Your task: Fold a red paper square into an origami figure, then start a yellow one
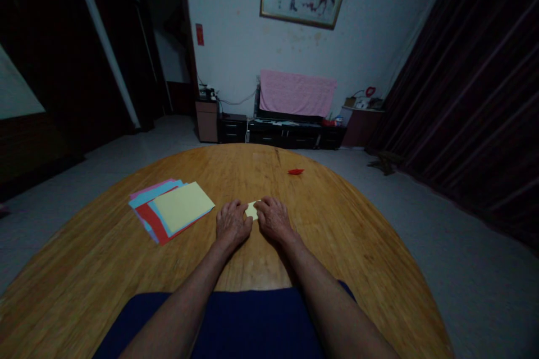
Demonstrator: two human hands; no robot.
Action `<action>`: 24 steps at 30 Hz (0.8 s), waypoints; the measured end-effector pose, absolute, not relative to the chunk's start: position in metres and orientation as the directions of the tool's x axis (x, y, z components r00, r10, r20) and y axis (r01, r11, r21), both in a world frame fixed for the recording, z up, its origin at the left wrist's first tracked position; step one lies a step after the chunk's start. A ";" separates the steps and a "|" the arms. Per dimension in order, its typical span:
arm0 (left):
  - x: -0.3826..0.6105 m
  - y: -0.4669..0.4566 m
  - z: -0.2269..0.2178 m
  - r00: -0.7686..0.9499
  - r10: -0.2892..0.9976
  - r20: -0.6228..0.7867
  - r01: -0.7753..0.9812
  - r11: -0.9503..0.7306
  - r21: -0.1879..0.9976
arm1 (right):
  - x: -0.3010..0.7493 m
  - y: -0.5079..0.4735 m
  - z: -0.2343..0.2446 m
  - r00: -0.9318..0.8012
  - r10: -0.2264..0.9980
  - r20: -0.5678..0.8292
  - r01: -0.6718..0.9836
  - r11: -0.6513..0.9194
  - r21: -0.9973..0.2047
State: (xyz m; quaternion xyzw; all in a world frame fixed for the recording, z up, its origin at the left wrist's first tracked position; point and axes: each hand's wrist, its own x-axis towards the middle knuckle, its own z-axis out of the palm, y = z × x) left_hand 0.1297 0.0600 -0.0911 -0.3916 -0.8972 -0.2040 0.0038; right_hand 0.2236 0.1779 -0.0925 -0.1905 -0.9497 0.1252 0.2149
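A small folded piece of pale yellow paper [252, 210] lies on the round wooden table [337, 247], mostly covered by my hands. My left hand [232, 223] rests on its left side with the fingers curled down onto it. My right hand [273, 219] presses on its right side, fingers bent together over the paper. Both hands lie flat on the tabletop, knuckles up, almost touching each other. Only a sliver of the paper shows between them.
A fanned stack of coloured paper sheets [172, 208], yellow on top, lies left of my hands. A small red folded paper piece [295, 171] sits further back on the table. Beyond stand a low dark cabinet [286, 132] and a pink cloth [297, 93].
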 end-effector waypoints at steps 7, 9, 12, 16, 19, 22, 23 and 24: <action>0.130 0.060 -0.089 -0.687 0.707 0.168 0.710 0.605 0.360 | 0.227 0.183 -0.092 -0.828 0.429 0.361 0.316 0.889 -0.330; 0.130 0.059 -0.088 -0.684 0.709 0.169 0.713 0.602 0.359 | 0.227 0.184 -0.093 -0.828 0.429 0.362 0.314 0.888 -0.335; 0.131 0.059 -0.087 -0.682 0.714 0.159 0.714 0.604 0.353 | 0.227 0.184 -0.094 -0.821 0.433 0.371 0.316 0.887 -0.336; 0.130 0.059 -0.088 -0.682 0.714 0.158 0.716 0.608 0.343 | 0.227 0.188 -0.096 -0.817 0.435 0.379 0.321 0.888 -0.328; 0.130 0.059 -0.089 -0.685 0.708 0.170 0.716 0.613 0.333 | 0.228 0.194 -0.098 -0.803 0.467 0.371 0.355 0.874 -0.332; 0.129 0.060 -0.090 -0.687 0.707 0.167 0.714 0.615 0.334 | 0.228 0.200 -0.101 -0.792 0.492 0.362 0.384 0.862 -0.332; 0.130 0.060 -0.090 -0.689 0.706 0.164 0.712 0.616 0.337 | 0.228 0.201 -0.101 -0.788 0.500 0.360 0.392 0.858 -0.332; 0.130 0.060 -0.090 -0.690 0.705 0.162 0.710 0.617 0.341 | 0.228 0.202 -0.102 -0.783 0.508 0.359 0.400 0.853 -0.334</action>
